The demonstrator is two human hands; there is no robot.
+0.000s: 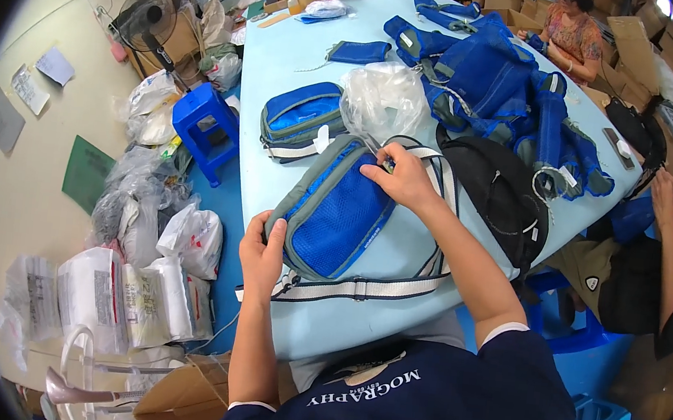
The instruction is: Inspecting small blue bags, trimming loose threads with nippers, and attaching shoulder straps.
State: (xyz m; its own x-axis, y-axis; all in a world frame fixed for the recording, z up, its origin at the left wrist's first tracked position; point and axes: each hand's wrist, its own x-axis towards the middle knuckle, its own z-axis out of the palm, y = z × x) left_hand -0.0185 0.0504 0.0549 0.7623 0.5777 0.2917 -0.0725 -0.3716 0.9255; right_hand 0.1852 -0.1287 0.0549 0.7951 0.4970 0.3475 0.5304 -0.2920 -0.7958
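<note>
A blue mesh waist bag (335,222) with grey trim lies angled in front of me on the pale blue table (287,332). My left hand (264,256) grips its left end, thumb on the grey edge. My right hand (397,175) is closed on its upper right end, near the zip; exactly what the fingertips pinch is unclear. A white strap with dark stripes (382,284) runs along the near side and around the right. Beyond it sit a similar blue bag (297,112) and crumpled clear plastic (381,100).
A black bag (489,197) and piled blue bags (490,78) lie right, with a phone (618,148). Co-workers sit at the far right (663,261) and back right (571,42). A blue stool (206,122), fan (143,22) and plastic sacks (97,300) stand left.
</note>
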